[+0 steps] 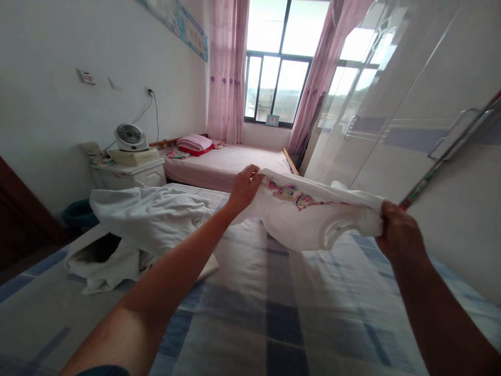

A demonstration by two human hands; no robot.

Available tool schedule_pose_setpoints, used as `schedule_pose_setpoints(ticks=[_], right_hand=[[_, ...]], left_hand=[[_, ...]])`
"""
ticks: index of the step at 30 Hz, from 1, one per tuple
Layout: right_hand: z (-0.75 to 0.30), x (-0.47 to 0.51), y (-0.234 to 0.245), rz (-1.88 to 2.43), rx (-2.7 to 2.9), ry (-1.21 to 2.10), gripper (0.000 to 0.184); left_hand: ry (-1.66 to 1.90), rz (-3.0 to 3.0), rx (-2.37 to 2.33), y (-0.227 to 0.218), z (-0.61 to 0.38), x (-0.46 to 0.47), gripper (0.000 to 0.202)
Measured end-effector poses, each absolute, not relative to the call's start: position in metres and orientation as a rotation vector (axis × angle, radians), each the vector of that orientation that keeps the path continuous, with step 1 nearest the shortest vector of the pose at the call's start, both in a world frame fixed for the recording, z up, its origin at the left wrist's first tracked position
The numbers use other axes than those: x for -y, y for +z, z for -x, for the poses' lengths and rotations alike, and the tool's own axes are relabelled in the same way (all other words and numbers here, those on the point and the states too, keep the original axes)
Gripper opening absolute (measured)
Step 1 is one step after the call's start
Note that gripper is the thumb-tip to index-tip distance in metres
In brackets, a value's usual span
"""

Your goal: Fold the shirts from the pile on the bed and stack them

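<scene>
A white T-shirt (297, 230) with a colourful print is stretched sideways above the bed. My left hand (246, 185) is closed on its left end, with the fingers gripping the cloth near the print. At the other end, my right hand (401, 230) grips the fabric close to a ribbed opening. The shirt sags between the two hands, and its lower edge hangs over the checked sheet (242, 313). To the left of my left forearm lies a loose heap of white clothes (144, 214), partly covered by that arm.
A second bed (242, 159) with folded pink bedding (193, 142) stands under the window. At the left, a fan (131, 136) sits on a box on a white cabinet (133, 175). A glossy wardrobe (391, 125) lines the right side. A dark bin (78, 213) stands beside the bed.
</scene>
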State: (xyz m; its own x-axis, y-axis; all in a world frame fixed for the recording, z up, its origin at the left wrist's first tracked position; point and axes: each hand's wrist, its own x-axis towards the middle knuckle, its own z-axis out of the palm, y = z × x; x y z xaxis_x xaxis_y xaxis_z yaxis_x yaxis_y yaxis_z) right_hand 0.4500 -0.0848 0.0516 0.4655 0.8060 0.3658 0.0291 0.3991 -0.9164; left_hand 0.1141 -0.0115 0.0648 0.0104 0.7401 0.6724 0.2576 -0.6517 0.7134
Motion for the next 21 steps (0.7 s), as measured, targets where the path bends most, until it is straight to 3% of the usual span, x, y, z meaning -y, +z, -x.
schedule_pose_setpoints(ticks=[3, 7, 9, 13, 18, 21], right_hand=[[-0.466, 0.125, 0.050, 1.247, 1.014, 0.685, 0.021], [-0.485, 0.175, 0.014, 1.604, 1.301, 1.064, 0.030], [-0.492, 0.180, -0.006, 1.688, 1.477, 1.165, 0.032], [-0.500, 0.149, -0.038, 1.878, 1.612, 0.802, 0.039], [-0.482, 0.107, -0.063, 1.926, 1.708, 0.358, 0.036], [-0.459, 0.104, -0.070, 1.902, 1.759, 0.255, 0.024]], left_hand=[[1.460, -2.249, -1.134, 0.054, -0.095, 0.046, 0.017], [0.523, -2.396, -1.014, 0.015, -0.053, 0.084, 0.018], [0.268, -2.302, -0.992, -0.001, -0.041, 0.089, 0.019], [0.480, -2.332, -1.365, -0.022, -0.042, 0.069, 0.028], [0.639, -2.344, -1.795, -0.050, -0.057, 0.039, 0.054], [0.617, -2.340, -1.700, -0.057, -0.064, 0.035, 0.044]])
